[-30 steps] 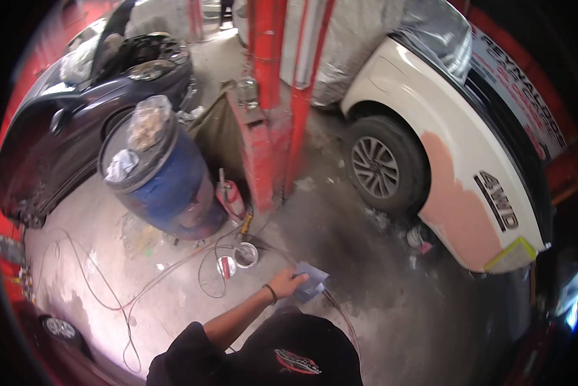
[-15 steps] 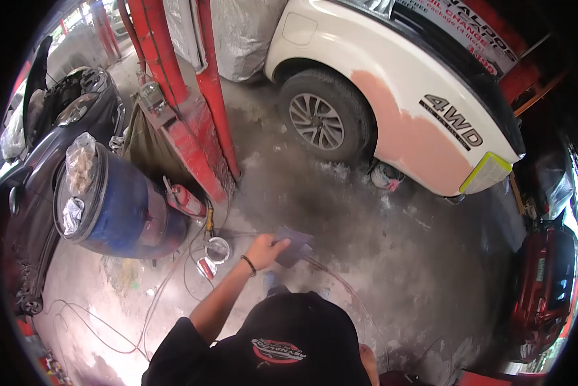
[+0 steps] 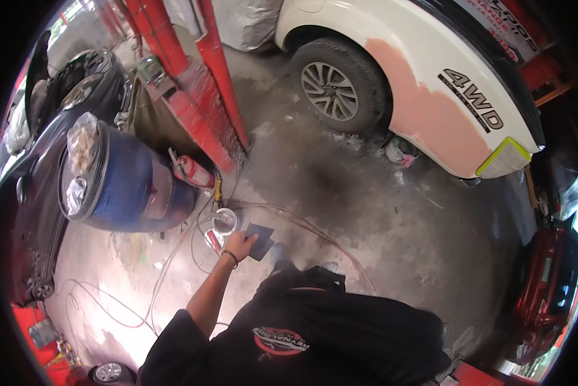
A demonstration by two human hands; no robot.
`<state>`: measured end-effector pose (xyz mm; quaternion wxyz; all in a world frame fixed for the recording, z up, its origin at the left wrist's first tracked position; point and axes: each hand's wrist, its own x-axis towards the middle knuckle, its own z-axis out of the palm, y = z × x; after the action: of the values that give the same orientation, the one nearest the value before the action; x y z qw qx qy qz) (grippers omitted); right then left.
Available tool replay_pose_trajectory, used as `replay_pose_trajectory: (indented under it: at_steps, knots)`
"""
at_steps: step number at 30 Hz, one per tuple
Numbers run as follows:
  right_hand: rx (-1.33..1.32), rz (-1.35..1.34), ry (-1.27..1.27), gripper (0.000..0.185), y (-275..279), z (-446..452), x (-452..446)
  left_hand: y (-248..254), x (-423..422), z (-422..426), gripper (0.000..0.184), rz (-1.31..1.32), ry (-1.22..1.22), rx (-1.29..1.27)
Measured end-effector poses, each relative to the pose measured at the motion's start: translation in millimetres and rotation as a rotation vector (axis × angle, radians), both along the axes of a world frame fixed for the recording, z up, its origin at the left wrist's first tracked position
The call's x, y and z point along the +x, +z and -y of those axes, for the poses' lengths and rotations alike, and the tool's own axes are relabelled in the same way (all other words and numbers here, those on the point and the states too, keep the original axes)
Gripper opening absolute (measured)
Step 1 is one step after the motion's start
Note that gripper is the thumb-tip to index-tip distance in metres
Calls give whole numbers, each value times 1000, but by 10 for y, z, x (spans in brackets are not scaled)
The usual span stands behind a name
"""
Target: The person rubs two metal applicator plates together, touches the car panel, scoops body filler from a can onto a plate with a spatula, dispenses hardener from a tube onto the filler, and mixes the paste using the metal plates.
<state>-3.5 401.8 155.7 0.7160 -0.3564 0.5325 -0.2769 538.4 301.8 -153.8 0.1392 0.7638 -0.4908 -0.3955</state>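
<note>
Stained concrete floor point(image 3: 405, 225) lies below the left hand point(image 3: 239, 245), clamped on a dark grey sheet point(image 3: 261, 240).

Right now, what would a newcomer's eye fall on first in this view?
Probably the large pink patch on the white vehicle, beside its wheel at the upper right. Next might come the blue drum at the left, with a red fire extinguisher next to it. Just below the picture's centre, the left hand holds a dark sheet.
</note>
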Motion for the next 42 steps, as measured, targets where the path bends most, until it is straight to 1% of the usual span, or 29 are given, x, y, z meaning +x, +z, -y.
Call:
replay_pose_trajectory:
  at_steps: [2, 3, 6, 7, 9, 10, 11, 14, 18, 20, 21, 22, 23, 24, 25, 28, 29, 30, 31, 32, 33, 34, 35, 36, 37, 38, 40, 42]
  knots:
    - [-66, 31, 126, 48, 169, 290, 210, -211, 84, -103, 59, -1, 39, -15]
    - [-101, 52, 194, 48, 223, 418, 324, -457, 199, -210, 60, 16, 16, -46]
    - [-164, 165, 394, 46, 375, 762, 715, -425, 366, -548, 61, 21, 162, 127]
    - [-178, 215, 464, 46, 412, 844, 853, -662, 458, -756, 57, 103, 184, 141]
    - [-198, 313, 587, 45, 429, 981, 1136, -1012, 625, -1213, 56, 118, 177, 232]
    - [-204, 364, 637, 45, 417, 1047, 1273, -1049, 718, -1412, 55, 128, 178, 276]
    - [-200, 414, 679, 44, 403, 1097, 1391, -1093, 777, -1608, 56, 63, 250, 411]
    - [-177, 539, 804, 43, 384, 1254, 1717, -1241, 847, -2149, 59, 139, 228, 534]
    - [-131, 665, 909, 42, 359, 1354, 1999, -1267, 726, -2321, 53, 171, 202, 667]
    - [-114, 717, 950, 41, 362, 1386, 2100, -1293, 672, -2237, 55, 110, 199, 616]
    - [-108, 755, 968, 41, 398, 1399, 2198, -1432, 674, -2265, 56, 77, 186, 592]
    - [-102, 801, 966, 41, 385, 1384, 2207, -1731, 717, -2301, 58, 193, 66, 512]
    - [-103, 849, 964, 40, 400, 1333, 2279, -1819, 752, -2246, 61, 175, 6, 462]
    - [-114, 911, 962, 40, 437, 1291, 2425, -2016, 843, -2165, 64, 169, -162, 369]
    - [-130, 971, 940, 40, 455, 1246, 2542, -2187, 842, -2170, 61, 185, -87, 286]
    - [-150, 1082, 856, 39, 462, 1158, 2838, -2797, 1346, -1957, 62, -363, -174, 335]
    - [-160, 1103, 826, 39, 476, 1159, 2878, -2355, 1174, -1742, 62, -88, -138, 413]
    - [-154, 1122, 814, 39, 503, 1120, 2893, -1721, 949, -1471, 62, 163, -96, 520]
    - [-176, 1097, 821, 39, 505, 1126, 2844, -2209, 1093, -1610, 59, 85, -4, 213]
    - [-146, 1097, 826, 39, 521, 1099, 2793, -2654, 1239, -1770, 57, 13, 30, -87]
    - [-142, 1095, 804, 39, 529, 1083, 2740, -1953, 1102, -1553, 60, 9, -67, 304]
    - [-141, 1083, 794, 39, 538, 1071, 2660, -2021, 1096, -1619, 59, 18, -5, 261]
    - [-135, 1079, 782, 39, 545, 1047, 2572, -1876, 1008, -1633, 59, 130, 9, 226]
    - [-126, 1070, 777, 39, 557, 1045, 2494, -1863, 1038, -1617, 59, 209, -70, 297]
    - [-113, 1063, 781, 39, 564, 1048, 2446, -1491, 927, -1506, 59, 126, 6, 349]
    - [-102, 1053, 784, 39, 569, 1061, 2374, -1351, 789, -1403, 58, 119, 53, 360]
    - [-79, 1040, 797, 39, 571, 1087, 2357, -1303, 779, -1385, 57, 58, 67, 380]
    - [-65, 1030, 815, 39, 565, 1098, 2344, -1277, 675, -1383, 57, 97, 44, 351]
